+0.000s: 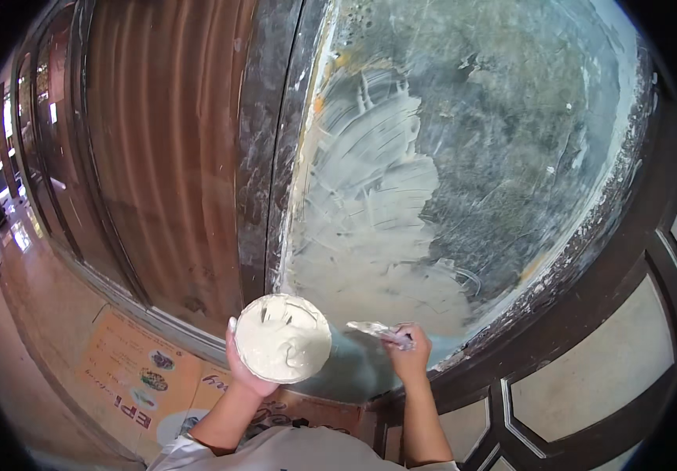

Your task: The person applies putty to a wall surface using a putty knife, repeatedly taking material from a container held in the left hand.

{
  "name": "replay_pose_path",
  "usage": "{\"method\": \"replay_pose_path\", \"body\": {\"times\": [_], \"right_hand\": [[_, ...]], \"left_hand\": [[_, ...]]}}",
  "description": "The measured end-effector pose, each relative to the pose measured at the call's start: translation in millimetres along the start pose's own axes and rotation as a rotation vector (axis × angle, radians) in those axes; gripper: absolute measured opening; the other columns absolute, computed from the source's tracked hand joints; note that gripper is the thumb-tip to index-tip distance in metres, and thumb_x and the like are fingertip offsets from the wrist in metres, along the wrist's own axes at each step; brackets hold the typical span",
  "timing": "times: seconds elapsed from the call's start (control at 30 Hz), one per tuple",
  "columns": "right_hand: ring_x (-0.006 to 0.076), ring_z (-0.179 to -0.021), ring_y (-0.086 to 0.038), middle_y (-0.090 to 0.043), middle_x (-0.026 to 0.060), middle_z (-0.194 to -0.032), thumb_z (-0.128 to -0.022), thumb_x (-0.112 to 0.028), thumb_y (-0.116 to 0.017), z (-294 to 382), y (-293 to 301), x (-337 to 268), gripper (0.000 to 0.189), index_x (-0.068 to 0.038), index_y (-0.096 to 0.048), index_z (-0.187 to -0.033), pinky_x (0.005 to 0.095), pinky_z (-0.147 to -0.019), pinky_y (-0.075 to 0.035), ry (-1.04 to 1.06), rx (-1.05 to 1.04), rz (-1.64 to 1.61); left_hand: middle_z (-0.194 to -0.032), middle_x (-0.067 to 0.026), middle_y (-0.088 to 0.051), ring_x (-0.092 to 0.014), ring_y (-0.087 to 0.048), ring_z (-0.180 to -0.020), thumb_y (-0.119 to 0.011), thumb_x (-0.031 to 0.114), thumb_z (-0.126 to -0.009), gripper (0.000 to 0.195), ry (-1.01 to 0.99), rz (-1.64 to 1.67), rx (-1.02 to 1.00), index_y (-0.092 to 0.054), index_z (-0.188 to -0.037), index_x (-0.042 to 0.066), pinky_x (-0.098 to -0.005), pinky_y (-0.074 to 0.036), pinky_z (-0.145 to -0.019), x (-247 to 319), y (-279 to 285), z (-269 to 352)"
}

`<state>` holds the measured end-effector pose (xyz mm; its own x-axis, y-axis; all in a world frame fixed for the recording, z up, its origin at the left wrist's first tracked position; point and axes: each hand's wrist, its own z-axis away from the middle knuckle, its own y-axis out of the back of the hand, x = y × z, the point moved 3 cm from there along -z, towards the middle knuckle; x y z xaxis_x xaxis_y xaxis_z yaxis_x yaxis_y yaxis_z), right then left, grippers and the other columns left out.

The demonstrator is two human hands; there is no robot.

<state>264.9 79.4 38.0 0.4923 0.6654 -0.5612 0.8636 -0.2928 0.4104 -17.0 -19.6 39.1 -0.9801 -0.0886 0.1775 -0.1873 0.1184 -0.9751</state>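
In my left hand (248,371) is a round container of creamy white paste (284,340), held from below and the left side. My right hand (410,352) grips a small spreading tool coated in the same pale paste (372,329), its kind hard to tell, just right of the container. Before me stands a grey-green wall (497,159). Smeared pale paste (368,235) covers the wall's left and lower part with curved strokes; the upper right shows bare, blotchy surface.
Left of the wall is a dark frame (262,147) beside a brown ribbed panel (167,147) behind glass. A printed orange sheet (132,377) lies on the floor at lower left. Dark woodwork with pale panels (597,365) stands on the right.
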Motion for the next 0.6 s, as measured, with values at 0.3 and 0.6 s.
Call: {"method": "replay_pose_path", "body": {"times": [0.3,0.6], "right_hand": [[0.0189,-0.058,-0.058,-0.065,0.0099,-0.07,-0.079,-0.018,-0.083,-144,56,-89,0.032,-0.003,-0.057,-0.089,0.0335,-0.058,-0.048,0.089,0.136,0.17],[0.0381,-0.068,-0.063,-0.065,0.0164,-0.075,-0.082,-0.034,-0.08,-282,45,-203,0.042,-0.005,-0.052,-0.094,0.0427,-0.061,-0.049,0.36,-0.052,0.478]], "left_hand": [[-0.148,-0.0159,-0.051,-0.04,-0.05,-0.132,-0.041,0.067,-0.094,0.077,0.062,0.037,0.048,-0.048,-0.147,0.011,-0.0574,-0.04,-0.111,-1,22,4],[-0.148,-0.0159,-0.05,-0.04,-0.049,-0.134,-0.04,0.067,-0.095,0.076,-0.021,0.024,0.021,-0.048,-0.147,0.012,-0.0579,-0.038,-0.112,22,31,15]]}}
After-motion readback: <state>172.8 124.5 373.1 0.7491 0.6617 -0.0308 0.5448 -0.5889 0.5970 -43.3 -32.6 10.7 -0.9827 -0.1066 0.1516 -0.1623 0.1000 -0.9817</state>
